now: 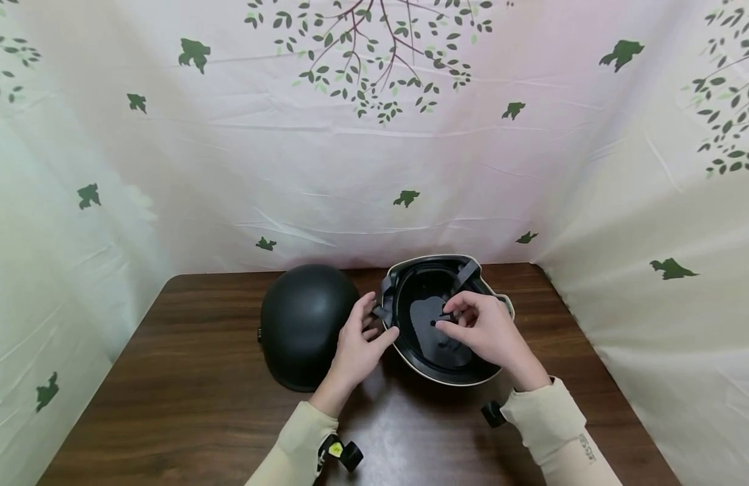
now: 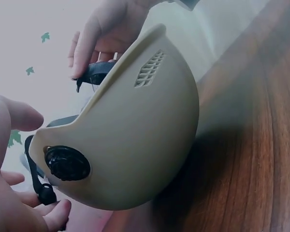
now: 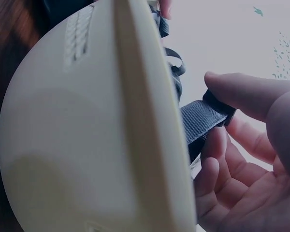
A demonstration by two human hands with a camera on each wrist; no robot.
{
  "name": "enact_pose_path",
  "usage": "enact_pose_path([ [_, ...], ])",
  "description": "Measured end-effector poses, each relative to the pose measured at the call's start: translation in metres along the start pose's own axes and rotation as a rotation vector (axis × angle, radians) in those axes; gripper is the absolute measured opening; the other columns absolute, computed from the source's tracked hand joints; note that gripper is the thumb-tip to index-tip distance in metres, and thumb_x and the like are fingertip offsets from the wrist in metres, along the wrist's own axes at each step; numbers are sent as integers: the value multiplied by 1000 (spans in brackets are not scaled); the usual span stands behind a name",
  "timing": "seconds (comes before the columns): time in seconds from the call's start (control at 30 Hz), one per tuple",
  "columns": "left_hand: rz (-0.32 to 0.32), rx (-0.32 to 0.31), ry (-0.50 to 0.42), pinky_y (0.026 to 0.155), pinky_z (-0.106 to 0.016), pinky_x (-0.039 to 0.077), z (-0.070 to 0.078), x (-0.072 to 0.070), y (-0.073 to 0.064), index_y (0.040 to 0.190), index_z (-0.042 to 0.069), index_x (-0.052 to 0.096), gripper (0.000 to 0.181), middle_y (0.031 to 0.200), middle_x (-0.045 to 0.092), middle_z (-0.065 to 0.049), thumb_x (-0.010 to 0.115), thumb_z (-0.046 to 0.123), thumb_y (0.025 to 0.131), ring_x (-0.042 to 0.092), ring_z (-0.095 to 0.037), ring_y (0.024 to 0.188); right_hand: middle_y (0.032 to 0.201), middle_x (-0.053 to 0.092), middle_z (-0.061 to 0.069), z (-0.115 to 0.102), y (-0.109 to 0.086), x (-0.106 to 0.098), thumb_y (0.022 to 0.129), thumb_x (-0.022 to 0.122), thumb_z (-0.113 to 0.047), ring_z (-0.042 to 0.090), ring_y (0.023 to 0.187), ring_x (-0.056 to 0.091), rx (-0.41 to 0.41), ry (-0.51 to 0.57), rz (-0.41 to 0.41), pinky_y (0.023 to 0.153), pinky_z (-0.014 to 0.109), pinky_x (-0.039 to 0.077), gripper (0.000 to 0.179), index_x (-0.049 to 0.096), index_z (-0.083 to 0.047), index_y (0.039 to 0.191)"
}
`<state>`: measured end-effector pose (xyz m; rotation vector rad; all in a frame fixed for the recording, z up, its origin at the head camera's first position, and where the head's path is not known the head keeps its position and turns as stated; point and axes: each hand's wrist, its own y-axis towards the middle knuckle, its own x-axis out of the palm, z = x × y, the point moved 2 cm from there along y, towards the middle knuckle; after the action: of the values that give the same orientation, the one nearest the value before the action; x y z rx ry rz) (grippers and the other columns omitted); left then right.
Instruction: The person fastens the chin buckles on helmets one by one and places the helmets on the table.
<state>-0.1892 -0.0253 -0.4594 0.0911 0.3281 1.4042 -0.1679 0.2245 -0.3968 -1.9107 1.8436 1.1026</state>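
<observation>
Left wrist only: beige helmet's (image 2: pixel 145 125) knob (image 2: pixel 67 163)

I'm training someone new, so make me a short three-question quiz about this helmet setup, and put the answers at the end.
1. True or false: in the head view, the smooth black domed helmet is left of the cream hard-shelled helmet.

2. What does the right hand pinch?
A) The black helmet's rim
B) A grey woven strap by its black end
C) The brown wooden table's edge

3. Which way does the inside of the cream helmet face?

Key:
1. True
2. B
3. Upward; the helmet lies upside down.
</observation>
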Motion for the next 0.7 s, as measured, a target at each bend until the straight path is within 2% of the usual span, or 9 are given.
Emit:
enact_pose_path([
  [0.37, 87, 125, 73, 105, -46, 54, 11, -9, 3, 159, 21, 41, 76, 151, 58, -6, 78, 15, 92, 58, -23, 134, 87, 67, -3, -5, -2, 1, 92, 82, -14, 13, 70, 61, -45, 1, 32, 62, 26, 51, 13, 74, -17, 102],
  [0.53, 139, 198, 104, 103, -47, 55, 17, -11, 5, 160, 21, 39, 78, 146, 63, -8, 77, 14, 92, 60, -22, 131, 91, 68, -3, -6, -2, 1, 96, 78, -12, 13, 70, 59, -82, -3, 30, 59, 27, 50, 15, 77, -19, 108],
  [0.7, 180, 245, 106, 102, -46, 56, 21, -13, 8, 160, 21, 39, 78, 140, 67, -1, 77, 13, 92, 63, -20, 126, 94, 69, -3, -9, -2, 1, 96, 77, -11, 16, 73, 60, -87, -1, 17, 60, 27, 51, 16, 78, -16, 112],
])
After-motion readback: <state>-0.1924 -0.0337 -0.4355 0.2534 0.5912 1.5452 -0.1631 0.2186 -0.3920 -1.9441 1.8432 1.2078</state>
